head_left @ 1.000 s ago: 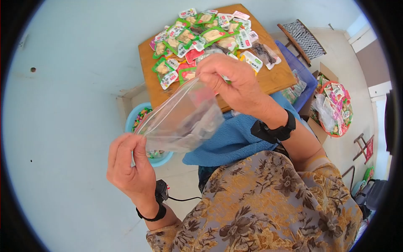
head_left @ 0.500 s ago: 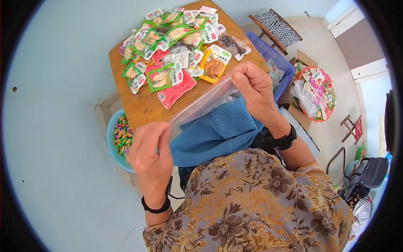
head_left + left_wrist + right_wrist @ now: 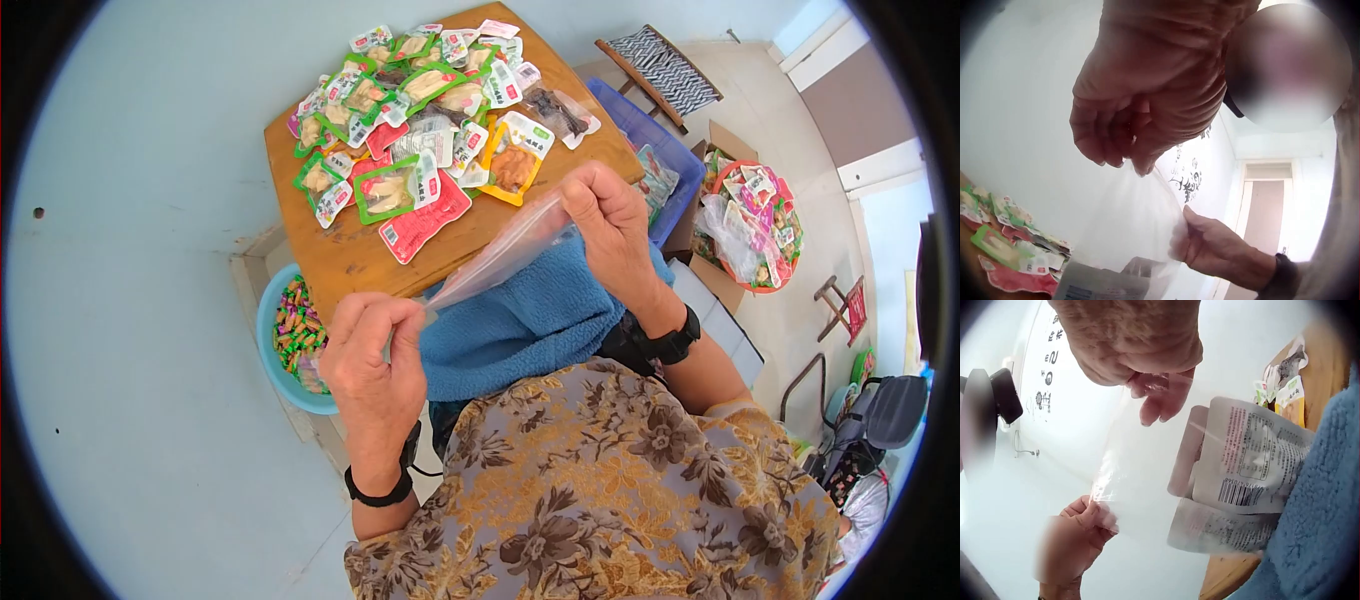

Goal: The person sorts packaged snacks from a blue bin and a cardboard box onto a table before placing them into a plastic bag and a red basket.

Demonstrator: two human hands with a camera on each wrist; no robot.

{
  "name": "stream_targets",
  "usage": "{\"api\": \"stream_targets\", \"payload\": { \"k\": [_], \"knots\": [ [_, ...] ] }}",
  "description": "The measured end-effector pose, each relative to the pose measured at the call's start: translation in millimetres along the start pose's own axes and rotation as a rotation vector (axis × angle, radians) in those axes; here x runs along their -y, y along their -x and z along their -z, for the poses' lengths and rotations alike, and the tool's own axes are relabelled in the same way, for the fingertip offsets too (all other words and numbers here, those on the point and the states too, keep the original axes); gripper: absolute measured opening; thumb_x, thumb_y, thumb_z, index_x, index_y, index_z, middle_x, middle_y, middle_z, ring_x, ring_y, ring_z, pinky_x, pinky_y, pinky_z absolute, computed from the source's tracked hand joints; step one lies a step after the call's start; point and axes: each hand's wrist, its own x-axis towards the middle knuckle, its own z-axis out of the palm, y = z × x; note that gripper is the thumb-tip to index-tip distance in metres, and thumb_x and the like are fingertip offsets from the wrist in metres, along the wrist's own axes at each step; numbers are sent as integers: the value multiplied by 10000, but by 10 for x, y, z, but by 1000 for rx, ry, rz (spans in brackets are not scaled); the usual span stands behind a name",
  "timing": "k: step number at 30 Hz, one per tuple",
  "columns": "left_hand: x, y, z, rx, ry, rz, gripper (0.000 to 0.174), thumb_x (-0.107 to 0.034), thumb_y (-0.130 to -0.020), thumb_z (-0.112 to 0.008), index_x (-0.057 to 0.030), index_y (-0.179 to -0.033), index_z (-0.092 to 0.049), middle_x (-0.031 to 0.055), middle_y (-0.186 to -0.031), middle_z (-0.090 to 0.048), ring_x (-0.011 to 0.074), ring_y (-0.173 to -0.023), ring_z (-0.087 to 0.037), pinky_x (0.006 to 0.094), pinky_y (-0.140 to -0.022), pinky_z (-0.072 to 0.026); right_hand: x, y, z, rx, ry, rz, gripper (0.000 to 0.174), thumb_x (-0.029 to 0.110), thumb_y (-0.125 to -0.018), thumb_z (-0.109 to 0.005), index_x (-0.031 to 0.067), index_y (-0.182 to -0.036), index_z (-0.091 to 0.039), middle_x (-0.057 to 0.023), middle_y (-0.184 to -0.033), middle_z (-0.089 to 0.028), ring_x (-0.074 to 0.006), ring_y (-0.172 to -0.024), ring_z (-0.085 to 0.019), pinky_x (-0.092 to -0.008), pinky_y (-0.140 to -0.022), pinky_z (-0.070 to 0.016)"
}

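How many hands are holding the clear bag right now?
2. The left hand pinches the near end of the bag; the right hand pinches its far end, above the blue cloth.

Pale blue-white wall point(image 3: 150, 200) fills the whole left side, bright and evenly lit. A small wooden table point(image 3: 345, 262) stands by it. Past the table's far right corner, a stool with a striped woven seat point(image 3: 660, 62) sits on the light floor point(image 3: 790, 110). Further right, a little red stool point(image 3: 842, 300). The left wrist view catches a brownish door point(image 3: 1265, 219) in a white frame, and a black floral decal point(image 3: 1188, 181) on the wall.
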Motion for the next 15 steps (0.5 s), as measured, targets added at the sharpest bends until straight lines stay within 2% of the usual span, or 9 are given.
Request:
{"api": "stream_targets", "payload": {
  "k": [3, 5, 8, 15],
  "knots": [
    [17, 2, 71, 86, 170, 46, 107, 40, -781, -742, -12, -826, -659, 93, -805, -616, 199, -720, -611, 295, -627, -468, 65, 51, -43, -53, -100, 3, 245, 172, -1055, -523, 30, -864, -581, 18, -708, -579, -52, -675, -529, -223, -625, -436],
    [10, 3, 112, 129, 363, 168, 104, 33, -784, -739, -12, -830, -658, 75, -786, -607, 170, -717, -595, 277, -652, -456, 147, 72, -50, -101, -137, 71, 239, 164, -1057, -522, 36, -862, -574, 16, -722, -575, -50, -673, -542, -217, -625, -436],
    [-32, -33, 185, 175, 427, 204, 101, 30, -791, -737, -5, -832, -652, 66, -786, -607, 158, -724, -584, 275, -675, -459, 262, 118, -39, -93, -254, 72, 209, 150, -1054, -529, 34, -885, -573, 15, -741, -577, -45, -681, -542, -212, -630, -435],
    [-20, -70, 159, 214, 287, 135, 141, -28, -797, -766, -9, -881, -654, 83, -861, -628, 198, -769, -610, 297, -701, -477, 319, 268, -10, -116, -155, 75, 171, 143, -1055, -525, 36, -929, -571, 15, -747, -594, -42, -683, -540, -210, -641, -436]
  ]
}}
